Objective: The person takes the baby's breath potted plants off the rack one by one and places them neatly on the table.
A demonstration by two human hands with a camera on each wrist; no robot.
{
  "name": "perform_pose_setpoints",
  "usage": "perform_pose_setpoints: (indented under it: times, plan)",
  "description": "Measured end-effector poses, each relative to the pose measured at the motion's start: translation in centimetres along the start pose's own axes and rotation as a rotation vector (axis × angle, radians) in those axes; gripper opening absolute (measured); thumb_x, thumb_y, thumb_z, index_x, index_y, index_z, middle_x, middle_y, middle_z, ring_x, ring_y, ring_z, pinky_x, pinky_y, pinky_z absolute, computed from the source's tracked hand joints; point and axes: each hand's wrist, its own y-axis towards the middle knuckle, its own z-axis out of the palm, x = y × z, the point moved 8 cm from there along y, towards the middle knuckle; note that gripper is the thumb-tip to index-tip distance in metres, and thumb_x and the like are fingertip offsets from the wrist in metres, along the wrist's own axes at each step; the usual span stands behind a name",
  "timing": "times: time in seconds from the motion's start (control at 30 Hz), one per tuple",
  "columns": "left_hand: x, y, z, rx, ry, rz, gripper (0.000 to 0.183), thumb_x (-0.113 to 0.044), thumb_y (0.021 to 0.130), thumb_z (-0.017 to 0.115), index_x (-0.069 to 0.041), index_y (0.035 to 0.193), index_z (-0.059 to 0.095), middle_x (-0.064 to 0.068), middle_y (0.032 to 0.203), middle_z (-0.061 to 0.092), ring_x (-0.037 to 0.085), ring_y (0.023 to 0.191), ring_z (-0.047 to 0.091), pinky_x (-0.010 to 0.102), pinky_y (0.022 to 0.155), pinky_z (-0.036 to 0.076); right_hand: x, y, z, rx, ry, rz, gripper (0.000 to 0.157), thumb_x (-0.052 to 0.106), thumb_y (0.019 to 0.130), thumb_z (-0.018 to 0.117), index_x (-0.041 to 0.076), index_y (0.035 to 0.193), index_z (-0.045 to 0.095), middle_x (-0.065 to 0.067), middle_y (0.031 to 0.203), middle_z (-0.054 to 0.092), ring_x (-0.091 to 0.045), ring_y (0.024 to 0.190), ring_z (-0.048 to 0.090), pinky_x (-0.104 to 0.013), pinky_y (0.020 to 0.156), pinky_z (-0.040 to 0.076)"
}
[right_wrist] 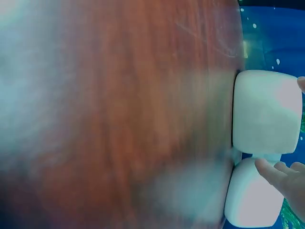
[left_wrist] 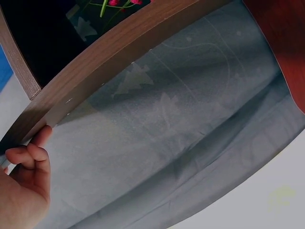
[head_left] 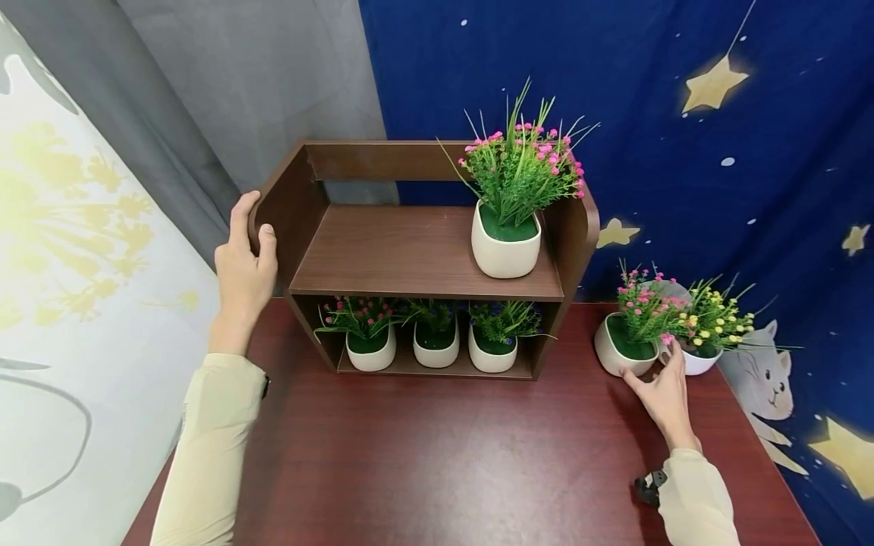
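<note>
My left hand point(head_left: 247, 269) grips the left side panel of a brown wooden shelf point(head_left: 382, 254), thumb on the inner side. The left wrist view shows its curled fingers point(left_wrist: 40, 155) at the panel's edge. To the right of the shelf, my right hand point(head_left: 661, 398) holds a white pot of pink flowers point(head_left: 623, 353), with the thumb at its front and the other fingers at its right side. In the right wrist view, this pot point(right_wrist: 267, 112) stands close beside a second white pot point(right_wrist: 252, 195). That neighbour carries yellow flowers point(head_left: 717, 318).
A larger pot with pink flowers point(head_left: 505, 254) stands on the upper shelf, at the right. Three small potted plants line the lower compartment, among them a red-flowered one point(head_left: 372, 353). Behind the dark red table point(head_left: 437, 455) hang a grey curtain point(head_left: 273, 76) and a blue starry one point(head_left: 649, 152).
</note>
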Motion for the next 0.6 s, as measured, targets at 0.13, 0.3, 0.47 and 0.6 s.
perform_pose_setpoints:
  times: [0.13,0.3,0.47,0.6]
  plan:
    - [0.1,-0.1,0.1,0.006,0.003,0.001,0.044,-0.023,0.093,0.043,-0.026,0.137,0.044,0.018,0.061,0.050,0.030,0.049,0.041,0.039,0.051,0.031,0.1,-1.3,-0.4,-0.009,0.026,0.042,0.097,0.012,0.076,0.074,0.000,0.146,0.008,-0.023,0.145,0.021,-0.040,0.127,0.033,-0.055,0.086,0.039]
    - [0.4,-0.1,0.1,0.005,0.014,0.005,0.043,-0.022,0.093,0.044,-0.024,0.136,0.044,0.017,0.060,0.048,0.024,0.047,0.037,0.037,0.050,0.030,0.6,-3.6,-0.8,-0.043,0.062,0.110,0.089,0.012,0.080,0.069,-0.001,0.145,0.010,-0.024,0.144,0.024,-0.038,0.127,0.034,-0.055,0.086,0.038]
    - [0.6,0.0,0.0,-0.013,0.026,0.008,0.043,-0.019,0.092,0.045,-0.019,0.135,0.045,0.017,0.059,0.048,0.011,0.046,0.030,0.037,0.049,0.028,1.3,-6.0,-0.4,-0.045,0.104,0.218,0.081,0.016,0.085,0.065,0.001,0.145,0.014,-0.021,0.143,0.031,-0.036,0.124,0.039,-0.051,0.090,0.038]
    - [0.5,0.2,0.0,-0.020,0.024,0.021,0.042,-0.020,0.092,0.045,-0.020,0.134,0.046,0.019,0.060,0.049,0.017,0.046,0.033,0.040,0.049,0.029,2.1,-7.8,0.2,-0.023,0.145,0.265,0.079,0.022,0.086,0.065,0.002,0.145,0.017,-0.021,0.141,0.034,-0.037,0.123,0.041,-0.047,0.094,0.036]
